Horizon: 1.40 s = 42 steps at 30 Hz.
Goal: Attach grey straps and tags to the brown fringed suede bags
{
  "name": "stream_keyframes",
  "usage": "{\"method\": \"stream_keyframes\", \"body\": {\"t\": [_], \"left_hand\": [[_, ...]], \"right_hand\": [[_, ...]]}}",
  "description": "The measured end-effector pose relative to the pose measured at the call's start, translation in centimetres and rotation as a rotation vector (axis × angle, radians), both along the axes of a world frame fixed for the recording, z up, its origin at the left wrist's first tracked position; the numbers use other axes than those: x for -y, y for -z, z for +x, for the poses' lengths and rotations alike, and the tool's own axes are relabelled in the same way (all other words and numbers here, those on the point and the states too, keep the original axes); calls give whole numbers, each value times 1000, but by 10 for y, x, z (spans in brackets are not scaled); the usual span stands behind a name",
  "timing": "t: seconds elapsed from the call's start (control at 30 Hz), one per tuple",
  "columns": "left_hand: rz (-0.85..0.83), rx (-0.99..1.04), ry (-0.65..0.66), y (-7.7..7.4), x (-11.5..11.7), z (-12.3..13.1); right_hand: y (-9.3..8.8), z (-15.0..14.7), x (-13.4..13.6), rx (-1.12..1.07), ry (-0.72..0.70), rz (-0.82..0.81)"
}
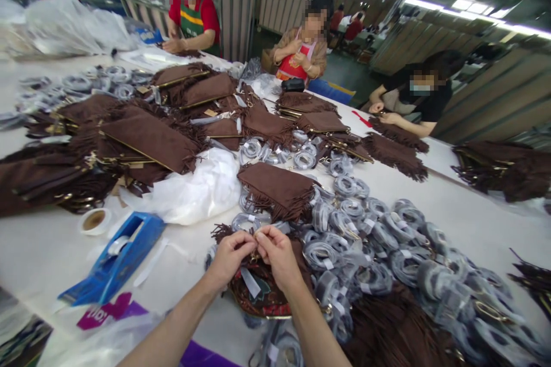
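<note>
My left hand (232, 256) and my right hand (279, 255) meet over an open brown fringed bag (262, 292) lying on the white table (473, 212). Both hands pinch a small metal piece at the bag's top edge, fingers closed tight. The bag's patterned lining faces up, with a white tag on it. Beyond my hands lies another folded brown fringed bag (278, 189). Coiled straps wrapped in grey plastic (370, 241) lie just right of my hands.
Piles of brown fringed bags (142, 137) cover the table's left and far side. A blue tape dispenser (116, 258), a tape roll (94, 221) and white plastic sheeting (193, 189) lie at left. Three other people work along the far edge.
</note>
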<state>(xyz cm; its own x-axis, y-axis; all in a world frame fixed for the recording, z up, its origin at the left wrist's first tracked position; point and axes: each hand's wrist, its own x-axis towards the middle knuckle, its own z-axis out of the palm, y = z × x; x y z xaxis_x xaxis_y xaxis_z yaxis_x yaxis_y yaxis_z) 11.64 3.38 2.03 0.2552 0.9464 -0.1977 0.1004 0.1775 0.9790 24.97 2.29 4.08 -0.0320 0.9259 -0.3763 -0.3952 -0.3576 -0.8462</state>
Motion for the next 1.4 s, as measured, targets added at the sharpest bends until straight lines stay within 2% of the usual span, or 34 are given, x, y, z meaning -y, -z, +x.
{"method": "stream_keyframes", "body": {"t": [0.17,0.27,0.37,0.57,0.83,1.07,1.4], "left_hand": [[-144,154,-97,-3,-3,-11],[-198,194,-96,-3,1,-14],[-136,136,-66,-4,4,-14],[-13,31,12,-12,5,-13],[208,-196,57,-19,14,-13],[233,-241,99,-23,15,-11],[279,-259,72,-17,16,-11]], "right_hand": [[3,4,1,-117,96,-14],[7,3,9,-237,134,-37],[12,1,17,-266,153,10],[17,1,22,30,143,73],[15,3,30,110,87,86],[15,1,31,115,59,99],[18,-4,33,152,55,121]]}}
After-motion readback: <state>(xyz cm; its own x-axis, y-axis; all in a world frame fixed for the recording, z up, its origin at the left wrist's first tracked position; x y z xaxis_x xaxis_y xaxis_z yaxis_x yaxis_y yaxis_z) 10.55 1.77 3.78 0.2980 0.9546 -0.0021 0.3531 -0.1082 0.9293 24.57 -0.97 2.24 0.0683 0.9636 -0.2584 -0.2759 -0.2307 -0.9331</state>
